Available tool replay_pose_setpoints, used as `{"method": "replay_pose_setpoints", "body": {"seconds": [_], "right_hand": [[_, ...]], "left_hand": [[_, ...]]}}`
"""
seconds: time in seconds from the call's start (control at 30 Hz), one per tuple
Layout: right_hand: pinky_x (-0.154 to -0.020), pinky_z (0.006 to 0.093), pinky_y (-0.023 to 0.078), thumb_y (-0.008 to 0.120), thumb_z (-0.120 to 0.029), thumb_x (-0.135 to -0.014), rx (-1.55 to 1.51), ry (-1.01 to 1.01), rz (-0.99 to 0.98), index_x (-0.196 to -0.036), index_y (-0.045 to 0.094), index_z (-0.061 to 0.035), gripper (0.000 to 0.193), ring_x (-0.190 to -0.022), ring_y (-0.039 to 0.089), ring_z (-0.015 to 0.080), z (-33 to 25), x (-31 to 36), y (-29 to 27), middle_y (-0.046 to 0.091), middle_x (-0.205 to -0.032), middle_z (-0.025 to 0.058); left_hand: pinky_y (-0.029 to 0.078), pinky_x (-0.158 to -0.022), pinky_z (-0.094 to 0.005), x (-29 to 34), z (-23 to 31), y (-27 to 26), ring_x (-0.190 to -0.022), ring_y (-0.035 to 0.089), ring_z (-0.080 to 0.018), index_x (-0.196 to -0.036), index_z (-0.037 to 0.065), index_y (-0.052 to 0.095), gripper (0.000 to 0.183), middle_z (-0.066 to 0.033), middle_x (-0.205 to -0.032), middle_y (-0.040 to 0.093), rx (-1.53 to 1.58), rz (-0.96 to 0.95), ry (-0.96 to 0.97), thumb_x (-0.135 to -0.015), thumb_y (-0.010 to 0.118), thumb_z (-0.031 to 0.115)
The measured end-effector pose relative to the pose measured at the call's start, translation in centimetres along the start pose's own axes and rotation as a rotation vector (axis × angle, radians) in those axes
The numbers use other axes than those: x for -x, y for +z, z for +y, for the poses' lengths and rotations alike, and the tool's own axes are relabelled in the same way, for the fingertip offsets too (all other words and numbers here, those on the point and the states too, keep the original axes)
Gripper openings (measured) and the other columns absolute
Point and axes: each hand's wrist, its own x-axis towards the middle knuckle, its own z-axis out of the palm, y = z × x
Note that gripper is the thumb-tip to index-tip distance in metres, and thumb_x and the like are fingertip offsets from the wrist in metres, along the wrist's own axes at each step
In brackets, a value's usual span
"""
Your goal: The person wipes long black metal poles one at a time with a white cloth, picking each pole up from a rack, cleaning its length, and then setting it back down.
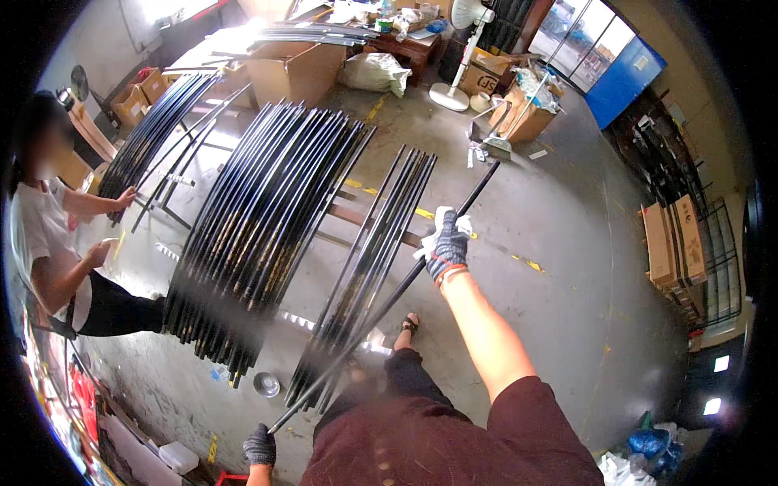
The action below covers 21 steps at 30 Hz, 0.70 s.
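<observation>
A long black rod (391,301) slants across in front of me, from near my left side up to the far right. My left hand (260,446), in a dark knitted glove, is closed round its near end. Farther up, my right hand (447,249), gloved in grey knit with a red-orange cuff, is wrapped over a white cloth (464,226) pressed round the rod. Just left of the held rod lies a small group of similar black rods (387,223) on a low support. Beyond it a wide row of black rods (263,215) rests side by side.
A person (53,235) in a white top stands at left, one hand on another rod bundle (154,134). A metal bowl (266,385) sits on the floor. Farther off are a white standing fan (448,97), cardboard boxes (523,113) and a dustpan (496,146). Stacked cartons (673,239) stand right.
</observation>
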Motion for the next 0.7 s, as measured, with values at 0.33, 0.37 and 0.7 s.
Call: {"method": "replay_pose_setpoints", "body": {"seconds": [0.33,0.37,0.7], "right_hand": [[-0.033,0.0323,0.029,0.055,-0.04,-0.086,-0.07,-0.011,-0.087,-0.087,0.043,-0.0193,0.023,-0.038,0.036,0.0148,-2.7,-1.3,0.7,0.041,-0.06,-0.0007],[-0.033,0.0323,0.029,0.055,-0.039,-0.086,-0.102,-0.007,-0.058,-0.086,0.043,-0.0191,0.023,-0.038,0.036,0.0148,-3.1,-0.8,0.8,0.04,-0.058,-0.0009],[-0.029,0.0297,0.028,0.06,-0.048,-0.08,-0.129,0.014,-0.132,-0.087,0.047,-0.0179,0.034,-0.037,0.038,0.0139,-8.7,0.5,2.1,0.036,-0.055,0.0003]], "left_hand": [[0.041,-0.056,-0.0492,2.9,-8.0,6.0,-0.068,0.055,-0.0419,-0.081,0.011,0.054,0.012,-0.0187,-0.07,0.057,0.115,0.027,-0.202,-0.077,0.059,0.021],[0.041,-0.056,-0.0492,2.7,-8.9,7.1,-0.068,0.055,-0.0422,-0.081,0.011,0.054,0.012,-0.0191,-0.07,0.057,0.103,0.027,-0.215,-0.077,0.059,0.022],[0.047,-0.068,-0.0454,6.0,-12.1,8.3,-0.08,0.059,-0.0385,-0.087,0.013,0.061,0.018,-0.0166,-0.082,0.063,0.085,-0.295,-0.261,-0.079,0.052,0.025]]}}
